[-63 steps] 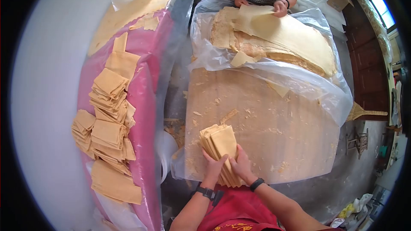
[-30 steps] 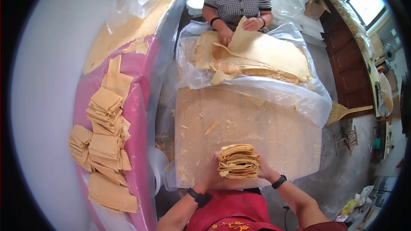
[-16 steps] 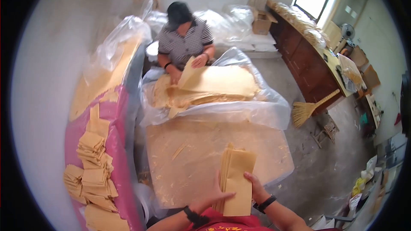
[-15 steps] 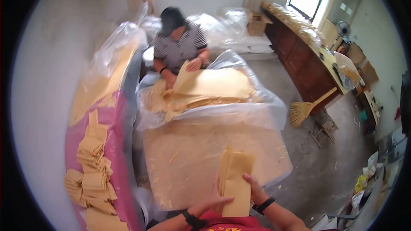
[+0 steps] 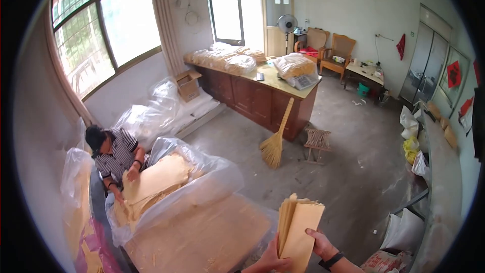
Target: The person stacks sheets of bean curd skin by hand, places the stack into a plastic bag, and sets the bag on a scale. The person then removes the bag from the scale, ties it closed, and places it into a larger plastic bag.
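A folded stack of tan sheets (image 5: 302,232) stands upright between my hands at the bottom centre, its upper edges fanned apart on the left. My left hand (image 5: 273,257) grips its lower left side. On the right edge, my right hand (image 5: 321,244) is closed with the thumb on the front sheet. Left of my hands lies a board-like tabletop (image 5: 197,237) with small tan scraps. Beyond it a pile of large tan sheets (image 5: 159,182) rests on clear plastic (image 5: 217,177).
A seated person (image 5: 118,154) has both hands at the large pile. A straw broom (image 5: 275,146) leans on a wooden counter (image 5: 252,93), beside a small stool (image 5: 317,144). White sacks (image 5: 404,230) lie at the lower right.
The view has swung right and up, bringing in chairs, the fan and more floor. The stack in my hands is now fanned wider at its top left; both hands still hold it.
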{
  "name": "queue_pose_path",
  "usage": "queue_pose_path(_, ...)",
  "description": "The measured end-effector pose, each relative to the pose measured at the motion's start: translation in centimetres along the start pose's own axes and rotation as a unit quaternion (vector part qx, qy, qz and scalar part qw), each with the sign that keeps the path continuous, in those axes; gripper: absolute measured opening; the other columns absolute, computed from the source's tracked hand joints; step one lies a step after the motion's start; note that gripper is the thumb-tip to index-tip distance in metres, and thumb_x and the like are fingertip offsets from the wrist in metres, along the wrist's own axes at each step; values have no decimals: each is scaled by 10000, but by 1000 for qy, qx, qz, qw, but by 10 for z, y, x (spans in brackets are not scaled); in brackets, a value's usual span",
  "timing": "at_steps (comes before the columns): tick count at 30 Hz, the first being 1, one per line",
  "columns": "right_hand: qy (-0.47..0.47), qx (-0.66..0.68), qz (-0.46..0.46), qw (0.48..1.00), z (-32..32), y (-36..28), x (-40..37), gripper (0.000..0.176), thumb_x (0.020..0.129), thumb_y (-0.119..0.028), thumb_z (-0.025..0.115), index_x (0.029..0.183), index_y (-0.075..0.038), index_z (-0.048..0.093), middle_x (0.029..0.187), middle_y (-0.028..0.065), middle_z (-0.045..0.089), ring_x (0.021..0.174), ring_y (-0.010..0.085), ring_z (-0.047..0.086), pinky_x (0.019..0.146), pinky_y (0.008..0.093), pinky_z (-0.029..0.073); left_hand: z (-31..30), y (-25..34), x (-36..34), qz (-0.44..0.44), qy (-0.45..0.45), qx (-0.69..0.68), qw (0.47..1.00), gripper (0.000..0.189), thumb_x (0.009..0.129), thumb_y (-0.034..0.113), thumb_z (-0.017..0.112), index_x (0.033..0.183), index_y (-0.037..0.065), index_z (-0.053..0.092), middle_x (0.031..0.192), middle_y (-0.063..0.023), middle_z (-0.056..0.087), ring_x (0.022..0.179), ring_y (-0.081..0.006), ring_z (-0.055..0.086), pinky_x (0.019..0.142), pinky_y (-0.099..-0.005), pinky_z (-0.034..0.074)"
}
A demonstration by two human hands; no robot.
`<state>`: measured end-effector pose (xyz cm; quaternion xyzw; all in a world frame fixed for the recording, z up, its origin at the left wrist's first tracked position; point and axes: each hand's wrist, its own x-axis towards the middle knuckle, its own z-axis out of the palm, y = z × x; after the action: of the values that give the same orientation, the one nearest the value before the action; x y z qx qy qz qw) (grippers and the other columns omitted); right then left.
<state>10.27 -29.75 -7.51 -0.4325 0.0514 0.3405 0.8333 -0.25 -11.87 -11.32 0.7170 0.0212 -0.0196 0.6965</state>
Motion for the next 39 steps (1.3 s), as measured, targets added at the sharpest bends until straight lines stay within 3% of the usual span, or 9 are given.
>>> queue_pose_path(4, 3, 23, -41, 999, -28, -38, 8, 529, 848, -137, 627, 1319, 5, 432, 1217, 115, 584, 1109, 236, 578, 949, 350, 470, 21, -29, 50, 122, -33, 114, 985, 1149, 697, 439, 800, 1471, 1, 73, 1460, -188, 272, 1339, -260, 322, 1120, -414, 253)
queue_pose_path(8, 33, 4, -71, 997, -34, -54, 26, 541, 832, -118, 639, 1313, 19, 432, 1212, 124, 580, 1119, 232, 570, 953, 353, 464, 31, 76, 106, -104, 40, -166, 980, 1016, 723, 240, 800, 1450, 22, 125, 1398, -166, 340, 1306, -245, 354, 1078, -399, 314)
queue_pose_path(10, 31, -52, -52, 997, -33, -60, 44, 536, 794, -89, 676, 1280, 5, 471, 1205, 111, 590, 1102, 222, 580, 957, 360, 468, 32, 83, 131, -164, 56, -239, 955, 988, 729, 191, 800, 1445, 27, 138, 1383, -161, 357, 1297, -241, 362, 1068, -396, 329)
queue_pose_path(16, 29, -140, -30, 989, -37, -111, 135, 632, 802, -110, 711, 1336, 10, 395, 1243, 111, 560, 1138, 207, 551, 972, 339, 445, 2, 41, 249, -45, -26, -314, 948, 633, 809, 109, 676, 1348, 24, 355, 1264, -108, 517, 1155, -200, 512, 972, -341, 431)
queue_pose_path(19, 24, -178, 34, 983, -36, -156, 166, 652, 812, -160, 717, 1338, 23, 377, 1242, 113, 553, 1142, 192, 538, 971, 329, 440, 12, 40, 290, -47, -1, -364, 930, 580, 818, 105, 657, 1325, 18, 387, 1230, -103, 541, 1111, -197, 543, 938, -331, 453)
queue_pose_path(22, -13, -214, -19, 977, -48, -193, 211, 661, 827, -193, 699, 1348, 41, 366, 1257, 131, 542, 1157, 209, 526, 988, 337, 421, 6, 50, 351, -35, -1, -394, 919, 505, 832, 99, 628, 1291, 9, 436, 1180, -96, 577, 1045, -192, 590, 888, -315, 485)
queue_pose_path(25, -2, -227, -34, 973, -53, -230, 241, 777, 806, -251, 734, 1377, 45, 297, 1288, 143, 508, 1184, 215, 501, 1006, 333, 398, 4, 58, 406, -82, 9, -365, 927, 485, 849, 129, 578, 1292, -11, 437, 1181, -95, 583, 1077, -202, 583, 919, -331, 477)
queue_pose_path(31, -5, -358, -43, 933, -118, -263, 330, 906, 730, -284, 804, 1380, 47, 267, 1287, 159, 492, 1203, 235, 484, 1013, 347, 391, 3, 58, 518, -27, 9, -381, 924, 507, 839, 145, 608, 1294, 1, 437, 1174, -101, 588, 1047, -206, 600, 884, -336, 504)
queue_pose_path(39, -21, -331, -21, 943, -161, -358, 448, 899, 713, -272, 816, 1370, 38, 287, 1287, 149, 486, 1201, 210, 473, 1010, 338, 391, 21, 67, 656, -73, 54, -378, 921, 506, 860, 185, 613, 1307, 29, 434, 1211, -90, 569, 1085, -212, 584, 910, -349, 495)
